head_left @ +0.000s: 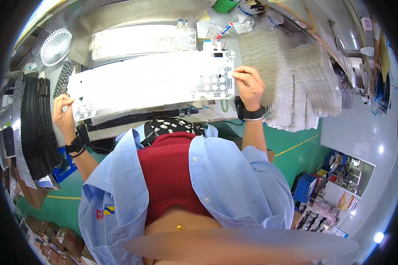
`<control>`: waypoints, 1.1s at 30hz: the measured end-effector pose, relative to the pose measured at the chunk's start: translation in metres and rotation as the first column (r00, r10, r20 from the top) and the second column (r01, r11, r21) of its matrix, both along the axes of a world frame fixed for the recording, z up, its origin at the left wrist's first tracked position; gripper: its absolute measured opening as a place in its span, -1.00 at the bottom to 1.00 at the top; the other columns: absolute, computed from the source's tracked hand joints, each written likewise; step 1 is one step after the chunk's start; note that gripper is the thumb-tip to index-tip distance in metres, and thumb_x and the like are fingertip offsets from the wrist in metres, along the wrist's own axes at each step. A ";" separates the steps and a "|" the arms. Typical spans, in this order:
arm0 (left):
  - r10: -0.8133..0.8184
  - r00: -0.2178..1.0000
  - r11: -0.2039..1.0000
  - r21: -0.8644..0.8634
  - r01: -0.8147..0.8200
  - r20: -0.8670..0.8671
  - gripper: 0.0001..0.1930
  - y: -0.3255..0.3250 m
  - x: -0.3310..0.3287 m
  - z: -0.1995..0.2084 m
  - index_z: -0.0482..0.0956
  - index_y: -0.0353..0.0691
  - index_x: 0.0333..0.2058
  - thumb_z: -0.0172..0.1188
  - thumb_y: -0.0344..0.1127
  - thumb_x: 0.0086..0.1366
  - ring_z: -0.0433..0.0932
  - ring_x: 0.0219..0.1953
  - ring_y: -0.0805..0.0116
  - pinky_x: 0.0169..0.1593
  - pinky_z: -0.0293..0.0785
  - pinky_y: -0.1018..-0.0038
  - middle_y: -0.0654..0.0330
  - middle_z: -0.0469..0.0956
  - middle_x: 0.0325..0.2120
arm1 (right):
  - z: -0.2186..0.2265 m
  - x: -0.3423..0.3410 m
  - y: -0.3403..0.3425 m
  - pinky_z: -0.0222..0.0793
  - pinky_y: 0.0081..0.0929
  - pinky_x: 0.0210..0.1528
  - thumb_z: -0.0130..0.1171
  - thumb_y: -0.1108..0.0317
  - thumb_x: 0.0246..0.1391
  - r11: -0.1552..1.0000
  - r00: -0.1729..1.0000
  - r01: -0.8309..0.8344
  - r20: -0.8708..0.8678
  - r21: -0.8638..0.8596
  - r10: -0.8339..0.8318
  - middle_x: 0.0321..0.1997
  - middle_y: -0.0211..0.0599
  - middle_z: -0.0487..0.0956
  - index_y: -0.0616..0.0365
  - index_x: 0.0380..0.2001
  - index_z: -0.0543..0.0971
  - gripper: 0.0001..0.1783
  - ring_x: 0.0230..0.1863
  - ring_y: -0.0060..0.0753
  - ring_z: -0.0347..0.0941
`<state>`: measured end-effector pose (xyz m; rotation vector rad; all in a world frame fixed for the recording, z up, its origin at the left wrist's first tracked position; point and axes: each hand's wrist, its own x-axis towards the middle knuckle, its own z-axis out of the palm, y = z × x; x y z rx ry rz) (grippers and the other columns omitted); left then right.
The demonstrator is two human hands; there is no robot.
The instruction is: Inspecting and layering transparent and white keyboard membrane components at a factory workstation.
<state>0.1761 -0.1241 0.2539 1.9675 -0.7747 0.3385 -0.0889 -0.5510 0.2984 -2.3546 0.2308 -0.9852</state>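
A long, thin translucent sheet (139,81) with pale circuit-like traces and round pads stretches between my hands, slightly tilted and strongly lit. It resembles a keyboard membrane. My left hand (64,114) pinches its lower left corner between thumb and fingers. At its right edge, my right hand (249,86) grips it the same way. Behind the sheet glows a bright light panel (146,42) in a metal-sided box (82,42). Glare washes out most of the sheet's middle.
Right of the light box lie stacks of pale wavy-edged sheets (269,66). A red-and-white marker (225,30) lies near the box. On the left are a white fan (56,47) and a pile of black strips (37,126). A green bead loop (224,105) lies by the bench edge.
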 end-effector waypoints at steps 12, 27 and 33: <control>0.004 0.662 1.000 -0.004 -0.010 -0.750 -0.74 -0.025 -0.007 0.002 0.45 -0.30 -0.11 -0.10 -0.38 0.27 0.45 -0.37 0.55 -0.37 0.47 0.68 0.21 0.44 -0.23 | -0.054 0.012 0.003 0.37 -0.71 -0.55 0.04 0.55 -0.01 0.699 0.966 0.087 -0.230 0.710 0.113 -0.39 -0.42 0.48 0.18 -0.38 0.57 -0.86 -0.46 -0.66 0.39; 0.054 0.884 0.997 -0.030 -0.077 -0.464 -0.61 -0.059 0.081 -0.008 0.33 -0.30 -0.01 0.10 -0.37 0.17 0.45 -0.24 0.43 -0.17 0.42 0.57 0.06 0.41 -0.16 | -0.106 0.150 -0.043 0.46 -0.63 -0.55 0.06 0.52 0.00 0.476 0.868 0.149 -0.345 0.867 0.358 -0.36 -0.35 0.48 0.04 -0.09 0.39 -0.65 -0.43 -0.61 0.41; 0.150 0.882 0.988 0.032 -0.151 -0.446 -0.58 -0.057 0.047 -0.004 0.36 -0.25 -0.02 0.16 -0.34 0.13 0.47 -0.20 0.35 -0.15 0.38 0.52 0.08 0.41 -0.13 | -0.147 0.180 -0.060 0.52 -0.49 -0.47 0.08 0.50 -0.02 0.515 0.808 0.290 -0.495 0.807 0.319 -0.32 -0.30 0.48 0.01 -0.08 0.39 -0.63 -0.35 -0.51 0.43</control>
